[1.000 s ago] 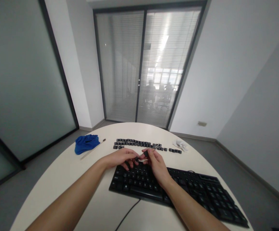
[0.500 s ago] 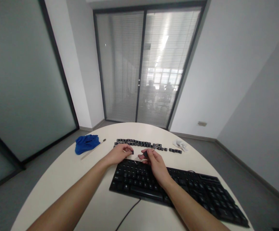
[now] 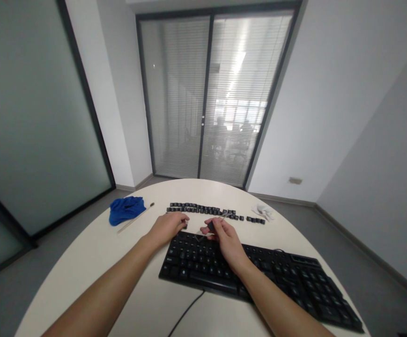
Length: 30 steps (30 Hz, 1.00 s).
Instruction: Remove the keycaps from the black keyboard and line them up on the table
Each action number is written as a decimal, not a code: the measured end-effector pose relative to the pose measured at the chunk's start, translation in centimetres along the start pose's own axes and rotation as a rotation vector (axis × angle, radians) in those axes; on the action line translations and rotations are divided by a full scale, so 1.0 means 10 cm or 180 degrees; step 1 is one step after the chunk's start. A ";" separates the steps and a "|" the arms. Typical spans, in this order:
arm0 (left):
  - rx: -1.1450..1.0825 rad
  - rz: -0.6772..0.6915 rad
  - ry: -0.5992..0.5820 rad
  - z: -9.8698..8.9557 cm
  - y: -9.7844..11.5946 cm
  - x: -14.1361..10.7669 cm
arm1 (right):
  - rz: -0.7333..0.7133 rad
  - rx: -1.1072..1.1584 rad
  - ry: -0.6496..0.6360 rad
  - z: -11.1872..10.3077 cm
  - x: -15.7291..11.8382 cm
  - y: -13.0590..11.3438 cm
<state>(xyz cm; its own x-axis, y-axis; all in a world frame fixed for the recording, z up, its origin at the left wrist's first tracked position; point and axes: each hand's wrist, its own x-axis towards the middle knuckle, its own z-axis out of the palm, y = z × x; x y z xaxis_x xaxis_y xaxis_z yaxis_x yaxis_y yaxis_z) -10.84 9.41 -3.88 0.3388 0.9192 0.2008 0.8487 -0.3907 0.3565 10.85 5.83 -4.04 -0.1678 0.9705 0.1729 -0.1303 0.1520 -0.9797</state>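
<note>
My left hand [image 3: 168, 228] is closed, thumb and fingers pinching a small black keycap [image 3: 185, 227] just above the table, behind the keyboard's far left corner. My right hand [image 3: 227, 238] grips a wire keycap puller [image 3: 210, 226] by its dark middle, over the keyboard's far edge. Thin wire sticks out at both ends of the puller. The black keyboard [image 3: 203, 264] lies slantwise below, partly covered by my right hand and forearm. Behind both hands, loose black keycaps [image 3: 192, 209] stand in rows, some of them hidden by my left hand.
A crumpled blue cloth [image 3: 126, 210] lies on the left of the round white table [image 3: 94, 267], with a thin brush [image 3: 135, 219] beside it. Crumpled white tissue [image 3: 263, 212] lies at the far right. A black cable [image 3: 187, 311] runs from the keyboard's near edge.
My left hand has moved slightly left and toward me, with the keycap at its fingertips. My right hand and the puller have barely moved.
</note>
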 end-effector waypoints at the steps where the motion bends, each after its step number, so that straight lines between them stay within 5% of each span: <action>1: 0.0028 -0.0020 0.0037 0.00 0.00 0.00 | -0.0003 0.0005 -0.0003 0.00 0.00 0.00; 15: 0.0419 0.0416 0.0673 0.09 -0.07 0.08 | 0.0033 0.0001 0.0018 0.00 0.00 0.01; 30: 0.0488 0.0257 0.0836 0.15 -0.16 0.16 | 0.0006 -0.0016 -0.0052 0.00 0.00 0.02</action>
<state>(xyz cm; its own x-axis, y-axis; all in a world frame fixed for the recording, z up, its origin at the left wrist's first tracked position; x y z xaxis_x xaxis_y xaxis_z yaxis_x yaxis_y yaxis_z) -11.06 11.57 -5.45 0.3080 0.8334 0.4589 0.8814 -0.4315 0.1920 10.86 5.85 -4.27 -0.1839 0.9677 0.1726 -0.1250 0.1511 -0.9806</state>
